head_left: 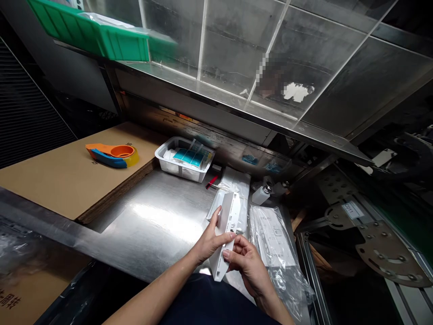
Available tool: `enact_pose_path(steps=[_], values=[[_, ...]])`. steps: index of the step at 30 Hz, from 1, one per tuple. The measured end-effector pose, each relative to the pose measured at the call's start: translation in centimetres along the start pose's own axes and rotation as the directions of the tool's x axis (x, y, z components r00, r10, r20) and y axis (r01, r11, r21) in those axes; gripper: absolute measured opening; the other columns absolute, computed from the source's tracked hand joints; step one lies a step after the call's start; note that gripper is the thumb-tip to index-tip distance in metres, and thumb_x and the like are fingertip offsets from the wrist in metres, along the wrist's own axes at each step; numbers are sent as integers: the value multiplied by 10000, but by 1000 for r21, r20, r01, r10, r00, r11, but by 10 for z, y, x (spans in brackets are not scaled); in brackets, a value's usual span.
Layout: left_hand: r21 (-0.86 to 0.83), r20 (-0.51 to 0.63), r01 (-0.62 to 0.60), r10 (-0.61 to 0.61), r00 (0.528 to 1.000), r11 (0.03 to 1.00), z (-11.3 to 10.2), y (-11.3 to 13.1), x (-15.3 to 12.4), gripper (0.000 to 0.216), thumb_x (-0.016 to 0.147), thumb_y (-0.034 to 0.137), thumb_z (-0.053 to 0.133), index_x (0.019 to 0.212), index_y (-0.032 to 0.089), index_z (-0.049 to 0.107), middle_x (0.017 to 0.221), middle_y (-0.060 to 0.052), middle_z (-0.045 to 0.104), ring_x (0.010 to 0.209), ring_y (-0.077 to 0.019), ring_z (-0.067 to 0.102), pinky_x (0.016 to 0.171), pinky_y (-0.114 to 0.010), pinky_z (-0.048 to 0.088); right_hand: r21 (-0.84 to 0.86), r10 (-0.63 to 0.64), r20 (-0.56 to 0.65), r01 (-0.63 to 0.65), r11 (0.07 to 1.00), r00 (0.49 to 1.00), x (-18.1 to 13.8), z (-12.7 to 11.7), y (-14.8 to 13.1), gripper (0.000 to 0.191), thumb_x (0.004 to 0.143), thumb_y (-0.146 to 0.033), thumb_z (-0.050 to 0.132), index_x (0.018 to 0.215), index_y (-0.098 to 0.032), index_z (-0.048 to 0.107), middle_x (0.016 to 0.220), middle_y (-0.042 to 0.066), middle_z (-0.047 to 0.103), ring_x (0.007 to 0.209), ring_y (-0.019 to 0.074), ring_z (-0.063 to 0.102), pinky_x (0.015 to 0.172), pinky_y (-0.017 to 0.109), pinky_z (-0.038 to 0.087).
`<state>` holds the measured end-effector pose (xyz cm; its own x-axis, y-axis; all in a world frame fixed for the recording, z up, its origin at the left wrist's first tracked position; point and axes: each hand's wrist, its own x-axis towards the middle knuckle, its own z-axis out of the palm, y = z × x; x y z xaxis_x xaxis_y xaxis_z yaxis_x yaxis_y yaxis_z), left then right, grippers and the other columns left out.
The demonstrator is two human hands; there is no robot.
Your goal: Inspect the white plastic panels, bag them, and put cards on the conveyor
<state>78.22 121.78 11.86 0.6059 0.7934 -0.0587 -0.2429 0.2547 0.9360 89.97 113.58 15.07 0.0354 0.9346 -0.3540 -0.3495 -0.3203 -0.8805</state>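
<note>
Clasped by both hands, a white plastic part (228, 225) stood tilted on edge over the near side of the metal table (158, 225), close to the person's body. The left hand (212, 235) pressed its thumb on the narrow, slotted side, fingers along the broad face; the right hand (245, 257) pinched lower down, thumb on that same side. Just right lay a clear plastic bag (272, 239). Beyond were a small bottle (261, 194) and a light-coloured tub (171, 168); farther left, a tape dispenser (107, 158) sat on cardboard (57, 176).
</note>
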Motion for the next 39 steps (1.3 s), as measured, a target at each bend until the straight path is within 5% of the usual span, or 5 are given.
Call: enact_pose_path(steps=[16, 22, 28, 35, 39], values=[[-41, 24, -38, 39, 999, 998, 0, -1, -1, 898, 732, 346, 659, 1425, 197, 108, 1383, -127, 355, 1236, -263, 391, 1033, -372, 306, -63, 2, 8, -1, 998, 1000, 0, -2, 6, 356, 601, -373, 783, 829, -167, 603, 643, 0, 591, 553, 121, 533, 474, 223, 437], [91, 31, -56, 53, 998, 994, 0, -8, -3, 975, 695, 330, 701, 1433, 226, 72, 1411, -126, 332, 1285, -289, 335, 1059, -427, 284, -226, -203, -211, 154, 962, 956, 14, -14, -27, 412, 723, -460, 674, 1030, -202, 579, 820, 22, 594, 778, 163, 567, 598, 247, 471], [325, 4, -79, 82, 997, 942, 1, -11, -7, 986, 658, 265, 722, 1430, 256, 108, 1473, -105, 219, 1342, -283, 210, 1099, -445, 195, -340, -329, -108, 277, 899, 938, 33, -11, -56, 322, 765, -450, 626, 667, -153, 549, 614, -32, 511, 569, 99, 455, 516, 218, 369], [217, 39, -53, 45, 998, 975, 4, 1, -11, 1023, 648, 193, 701, 1432, 275, 48, 1429, -108, 277, 1272, -274, 332, 1017, -397, 334, -355, -283, 10, 268, 896, 959, 16, 3, -54, 310, 694, -284, 702, 973, -202, 596, 841, 5, 636, 782, 181, 563, 654, 269, 440], [220, 81, -53, 35, 996, 974, 6, 4, -8, 1028, 658, 241, 697, 1432, 267, 21, 1429, -113, 273, 1266, -287, 332, 1015, -402, 327, -425, -322, -89, 256, 868, 943, 17, -2, -59, 246, 649, -312, 737, 823, -183, 622, 712, -12, 613, 662, 157, 539, 579, 251, 412]])
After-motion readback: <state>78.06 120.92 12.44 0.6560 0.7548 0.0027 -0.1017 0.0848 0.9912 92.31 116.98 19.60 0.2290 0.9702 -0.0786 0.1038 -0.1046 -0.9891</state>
